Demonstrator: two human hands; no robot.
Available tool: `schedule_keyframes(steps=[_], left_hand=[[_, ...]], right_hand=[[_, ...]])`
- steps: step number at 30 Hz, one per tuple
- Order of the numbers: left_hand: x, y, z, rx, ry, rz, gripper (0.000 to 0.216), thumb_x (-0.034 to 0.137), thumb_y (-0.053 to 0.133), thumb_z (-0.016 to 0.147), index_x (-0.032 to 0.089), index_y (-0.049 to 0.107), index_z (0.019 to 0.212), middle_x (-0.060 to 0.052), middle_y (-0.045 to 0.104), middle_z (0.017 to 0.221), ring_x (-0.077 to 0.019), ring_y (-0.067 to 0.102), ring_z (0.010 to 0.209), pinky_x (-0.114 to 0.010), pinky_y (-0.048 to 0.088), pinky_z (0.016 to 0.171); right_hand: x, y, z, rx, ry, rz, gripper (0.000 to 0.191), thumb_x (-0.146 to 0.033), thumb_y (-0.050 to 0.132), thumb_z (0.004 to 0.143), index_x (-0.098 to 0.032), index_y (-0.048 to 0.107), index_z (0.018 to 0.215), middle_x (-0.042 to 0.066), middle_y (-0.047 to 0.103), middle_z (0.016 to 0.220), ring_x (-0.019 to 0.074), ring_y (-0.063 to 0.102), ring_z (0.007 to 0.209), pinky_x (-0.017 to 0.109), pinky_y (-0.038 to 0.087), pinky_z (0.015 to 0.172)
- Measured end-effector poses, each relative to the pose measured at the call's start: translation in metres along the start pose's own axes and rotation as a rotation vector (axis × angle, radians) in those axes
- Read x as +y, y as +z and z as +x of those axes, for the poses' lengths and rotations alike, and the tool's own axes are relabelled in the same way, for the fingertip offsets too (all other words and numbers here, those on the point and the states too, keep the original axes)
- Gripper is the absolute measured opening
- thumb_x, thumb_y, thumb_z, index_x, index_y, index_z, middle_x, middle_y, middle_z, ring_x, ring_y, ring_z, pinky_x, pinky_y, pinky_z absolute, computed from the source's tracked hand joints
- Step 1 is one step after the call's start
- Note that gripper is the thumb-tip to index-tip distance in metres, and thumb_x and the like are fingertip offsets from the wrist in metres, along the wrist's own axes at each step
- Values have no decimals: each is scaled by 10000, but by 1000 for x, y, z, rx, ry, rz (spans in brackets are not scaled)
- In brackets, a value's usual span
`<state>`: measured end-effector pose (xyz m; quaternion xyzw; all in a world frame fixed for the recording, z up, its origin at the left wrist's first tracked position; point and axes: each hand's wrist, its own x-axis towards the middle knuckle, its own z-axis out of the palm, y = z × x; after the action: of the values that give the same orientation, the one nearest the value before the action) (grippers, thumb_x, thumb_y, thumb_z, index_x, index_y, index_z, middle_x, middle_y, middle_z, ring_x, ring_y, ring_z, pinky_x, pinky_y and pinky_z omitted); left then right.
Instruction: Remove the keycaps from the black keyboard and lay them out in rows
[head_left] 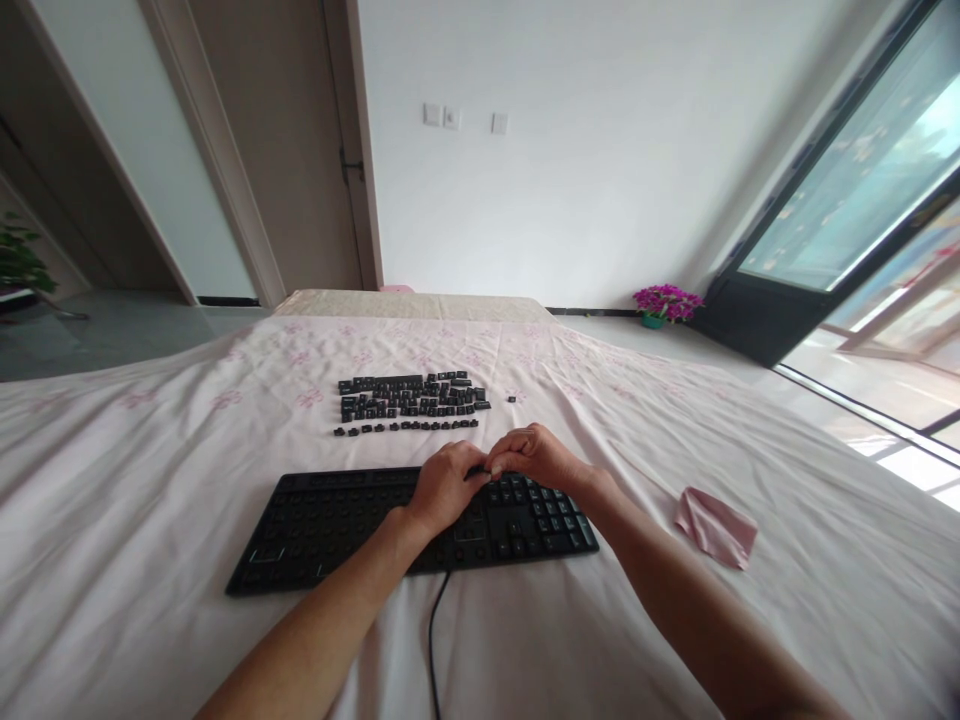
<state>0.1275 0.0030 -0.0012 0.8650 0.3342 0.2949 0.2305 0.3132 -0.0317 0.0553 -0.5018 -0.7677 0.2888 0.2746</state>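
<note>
A black keyboard (337, 520) lies across the cloth in front of me. Keycaps are gone from its left part, leaving bare key sockets, while the block of keys (551, 515) on the right still has caps. My left hand (448, 485) is over the keyboard's middle, fingers pinched at its far edge. Right beside it, my right hand (538, 458) is also pinched, its fingertips meeting those of the left. Whatever sits between the fingertips is too small and hidden to make out. Beyond the keyboard, loose black keycaps (409, 400) lie in rows, with one single keycap (511, 399) apart to their right.
A pink cloth (716, 527) lies to the right on the wrinkled, flowered bedspread (187, 430). The keyboard's cable (433, 640) runs toward me between my forearms. Farther off are a door (277, 140), a white wall, potted purple flowers (667, 302) and a glass door at right.
</note>
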Motion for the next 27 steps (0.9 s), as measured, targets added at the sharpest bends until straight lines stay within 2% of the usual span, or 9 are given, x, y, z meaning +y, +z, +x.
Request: schedule_keyframes(steps=[4,8,11,17,22,24,27], left_hand=[[-1,-8,10,-117,20,17,141,222,656,770,248,685,906,-2,659,906,-194,591,896,-282,441,778],[-2,-9,20,-204,-19,61,116,289,677,742,239,685,846,2,643,815,-190,600,785,-260,415,662],[-3,-4,23,-191,-58,68,126,338,655,757,213,662,775,2,620,757,-179,587,729,-247,377,608],[-4,7,24,-159,-99,-22,183,384,623,784,204,637,756,13,617,750,-165,577,739,-236,375,626],[1,9,25,-113,-30,-60,174,351,590,826,213,646,736,16,648,810,-166,584,793,-242,396,689],[4,8,25,-103,8,-60,211,335,542,866,214,649,730,13,656,818,-165,590,793,-246,398,694],[9,6,23,-102,42,-55,261,312,486,905,216,663,738,3,665,839,-169,597,810,-252,404,710]], right_hand=[[3,-8,0,-3,-77,-64,172,-361,633,817,-255,767,809,-12,741,796,169,685,758,243,499,725],[4,-10,9,-31,-135,-57,156,-368,654,805,-267,770,832,-17,742,794,166,690,752,234,496,721],[7,-6,14,-32,-136,9,200,-410,665,793,-244,770,828,-3,740,792,167,686,746,236,500,722],[21,4,8,-18,-79,271,398,-520,618,807,-146,754,808,49,710,693,167,653,664,244,499,665],[27,21,9,129,-78,414,527,-559,494,869,-123,682,639,-1,538,446,95,475,430,213,401,490],[27,28,10,192,-90,380,560,-563,462,880,-128,635,573,-16,475,418,80,411,403,205,348,451],[23,35,9,306,-135,281,594,-541,424,905,-140,548,484,-9,456,437,81,409,434,206,336,468]])
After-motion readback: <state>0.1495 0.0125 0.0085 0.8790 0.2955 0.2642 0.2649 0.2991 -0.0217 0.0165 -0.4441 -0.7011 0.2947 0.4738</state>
